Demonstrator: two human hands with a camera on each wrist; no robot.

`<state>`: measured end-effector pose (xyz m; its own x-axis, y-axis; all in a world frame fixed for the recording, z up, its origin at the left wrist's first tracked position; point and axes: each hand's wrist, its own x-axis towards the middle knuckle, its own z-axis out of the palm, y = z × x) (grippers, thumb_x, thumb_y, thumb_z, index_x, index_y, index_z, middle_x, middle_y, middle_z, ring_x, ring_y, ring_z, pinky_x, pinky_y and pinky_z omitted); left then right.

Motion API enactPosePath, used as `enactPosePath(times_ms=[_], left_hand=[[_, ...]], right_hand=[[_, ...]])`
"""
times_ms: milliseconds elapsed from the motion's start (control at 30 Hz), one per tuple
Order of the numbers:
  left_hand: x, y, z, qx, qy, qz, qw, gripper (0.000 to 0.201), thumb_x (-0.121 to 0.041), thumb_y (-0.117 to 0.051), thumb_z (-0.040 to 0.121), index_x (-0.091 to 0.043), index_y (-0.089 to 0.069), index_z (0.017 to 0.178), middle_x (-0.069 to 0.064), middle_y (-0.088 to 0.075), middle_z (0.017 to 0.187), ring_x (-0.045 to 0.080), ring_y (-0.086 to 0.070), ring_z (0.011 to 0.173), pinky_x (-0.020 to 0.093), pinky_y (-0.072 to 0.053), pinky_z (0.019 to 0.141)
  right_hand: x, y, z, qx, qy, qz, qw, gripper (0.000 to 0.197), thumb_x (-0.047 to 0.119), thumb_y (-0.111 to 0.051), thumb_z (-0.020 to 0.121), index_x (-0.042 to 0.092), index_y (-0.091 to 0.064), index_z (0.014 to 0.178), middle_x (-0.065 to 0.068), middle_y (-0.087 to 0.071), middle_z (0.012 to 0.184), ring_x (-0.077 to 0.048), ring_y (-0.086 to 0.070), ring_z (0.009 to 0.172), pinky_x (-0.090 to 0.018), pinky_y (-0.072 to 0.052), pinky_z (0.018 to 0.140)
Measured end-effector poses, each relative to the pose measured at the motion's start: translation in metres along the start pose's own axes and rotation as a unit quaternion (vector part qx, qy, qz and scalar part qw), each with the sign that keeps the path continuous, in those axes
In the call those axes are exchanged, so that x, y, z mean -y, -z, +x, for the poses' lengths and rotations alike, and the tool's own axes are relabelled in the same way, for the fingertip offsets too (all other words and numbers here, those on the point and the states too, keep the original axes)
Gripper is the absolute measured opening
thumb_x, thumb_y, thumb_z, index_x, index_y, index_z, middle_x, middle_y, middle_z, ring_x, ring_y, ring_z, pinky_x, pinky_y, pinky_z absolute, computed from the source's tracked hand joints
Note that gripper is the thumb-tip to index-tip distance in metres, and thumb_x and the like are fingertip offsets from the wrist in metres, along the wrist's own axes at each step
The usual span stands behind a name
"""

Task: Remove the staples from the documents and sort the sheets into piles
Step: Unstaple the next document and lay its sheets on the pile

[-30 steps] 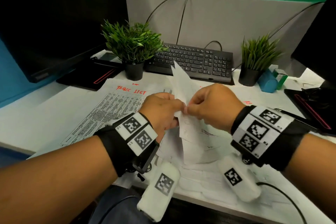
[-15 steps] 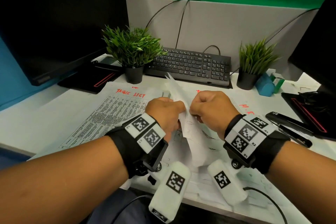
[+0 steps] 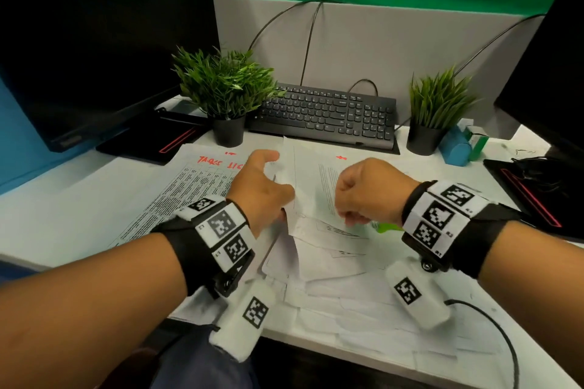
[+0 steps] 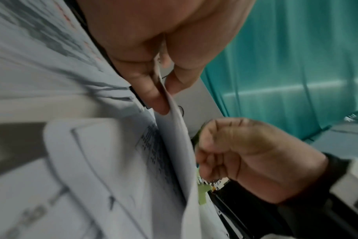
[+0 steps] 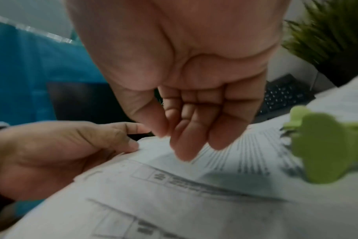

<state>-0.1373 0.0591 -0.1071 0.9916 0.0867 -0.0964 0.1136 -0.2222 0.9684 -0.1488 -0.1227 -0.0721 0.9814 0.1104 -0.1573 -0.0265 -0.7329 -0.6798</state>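
We are seeing a change from a moment ago: our hands were close together and pinching the same corner of paper, and now they are sitting apart, with the paper lying lower between them.

The big white desk (image 3: pixel 79 199) is lying under both hands. Past the hands, the black keyboard (image 3: pixel 325 115) is sitting between two potted plants. A sheet full of small print with red writing (image 3: pixel 189 186) is lying flat to the left of the left hand.

The document (image 3: pixel 313 186) is resting between the hands, on top of a messy heap of loose sheets (image 3: pixel 347 303) that is spreading toward us. It is white, with lines of small print and drawn boxes, and one edge is curling up.

Our left hand (image 3: pixel 262 189) is pinching that raised edge; the left wrist view is showing the thumb (image 4: pixel 149 90) and a finger squeezing the thin sheet, which the head view is hiding. Our right hand (image 3: pixel 366 193) is hanging just above the paper with curled fingers (image 5: pixel 186 145). We cannot tell if it is holding something tiny.

The right wrist view is showing a green staple remover (image 5: pixel 325 150) lying on the paper beside the right hand; the head view is showing only a green bit of it.
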Motion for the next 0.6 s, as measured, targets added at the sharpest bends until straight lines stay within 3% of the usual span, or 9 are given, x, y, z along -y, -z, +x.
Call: enactPosePath(times_ms=[100,167,200,300,367,433,500,600], left_hand=[[-0.001,0.005,-0.003,0.064,0.057,-0.042,0.995,0.046,0.009,-0.06,0.09,-0.024,-0.056,0.122,0.018,-0.066,0.108,0.028,-0.067,0.087,0.043,-0.063,0.075],[0.003,0.007,-0.002,0.087,0.078,-0.013,0.993,0.032,0.004,-0.063,0.09,-0.02,-0.064,0.112,0.019,-0.069,0.111,0.03,-0.071,0.092,0.049,-0.064,0.08],[0.004,0.008,-0.002,0.087,0.074,0.025,0.993,0.025,-0.003,-0.066,0.089,-0.02,-0.068,0.108,0.017,-0.072,0.108,0.031,-0.073,0.091,0.046,-0.064,0.08],[0.002,0.015,-0.007,0.052,-0.034,0.221,0.973,0.02,-0.024,-0.07,0.09,-0.024,-0.072,0.11,-0.005,-0.065,0.084,0.016,-0.064,0.074,0.025,-0.052,0.073],[-0.007,0.021,-0.016,0.045,-0.122,0.25,0.96,0.018,-0.028,-0.071,0.091,-0.025,-0.073,0.109,-0.012,-0.059,0.078,0.007,-0.056,0.067,0.021,-0.046,0.065],[-0.015,0.027,-0.024,0.088,-0.15,0.184,0.967,0.012,-0.022,-0.073,0.091,-0.022,-0.077,0.102,-0.007,-0.066,0.077,0.007,-0.059,0.066,0.027,-0.052,0.068],[-0.022,0.033,-0.031,0.12,-0.148,0.144,0.971,0.006,-0.015,-0.075,0.089,-0.016,-0.078,0.095,0.007,-0.073,0.078,0.009,-0.064,0.069,0.033,-0.057,0.073],[-0.026,0.041,-0.033,0.105,-0.177,0.171,0.964,0.003,-0.013,-0.075,0.088,-0.012,-0.077,0.09,0.011,-0.075,0.078,0.01,-0.065,0.067,0.018,-0.051,0.061]], right_hand=[[0.001,0.004,-0.001,0.07,-0.037,-0.078,0.994,0.014,0.006,-0.061,0.082,-0.003,-0.071,0.079,-0.018,-0.075,0.075,-0.023,-0.057,0.056,-0.027,-0.049,0.056],[-0.002,0.004,-0.002,0.078,-0.033,-0.035,0.996,0.012,0.006,-0.064,0.083,0.004,-0.072,0.074,-0.013,-0.074,0.07,-0.02,-0.058,0.052,-0.024,-0.047,0.052],[-0.003,0.003,-0.002,0.075,-0.019,-0.001,0.997,0.012,0.004,-0.066,0.084,0.007,-0.071,0.073,-0.01,-0.072,0.068,-0.016,-0.059,0.049,-0.022,-0.046,0.05],[-0.002,-0.004,-0.003,0.065,0.02,0.116,0.991,0.014,-0.001,-0.065,0.087,0.007,-0.07,0.076,-0.009,-0.071,0.072,-0.012,-0.06,0.051,-0.028,-0.052,0.059],[0.002,-0.008,-0.004,0.08,0.041,0.155,0.984,0.017,-0.001,-0.064,0.089,0.008,-0.07,0.075,-0.008,-0.071,0.072,-0.012,-0.06,0.051,-0.03,-0.052,0.062],[0.007,-0.01,-0.005,0.094,0.057,0.176,0.978,0.017,0.001,-0.064,0.09,0.009,-0.071,0.076,-0.008,-0.071,0.073,-0.012,-0.06,0.052,-0.029,-0.052,0.061],[0.013,-0.011,-0.006,0.112,0.062,0.198,0.972,0.016,0.002,-0.066,0.09,0.009,-0.071,0.077,-0.008,-0.071,0.073,-0.012,-0.06,0.052,-0.026,-0.052,0.059],[0.023,-0.011,-0.008,0.125,0.07,0.221,0.965,0.016,0.001,-0.066,0.089,0.008,-0.071,0.076,-0.009,-0.07,0.072,-0.012,-0.059,0.052,-0.024,-0.052,0.057]])
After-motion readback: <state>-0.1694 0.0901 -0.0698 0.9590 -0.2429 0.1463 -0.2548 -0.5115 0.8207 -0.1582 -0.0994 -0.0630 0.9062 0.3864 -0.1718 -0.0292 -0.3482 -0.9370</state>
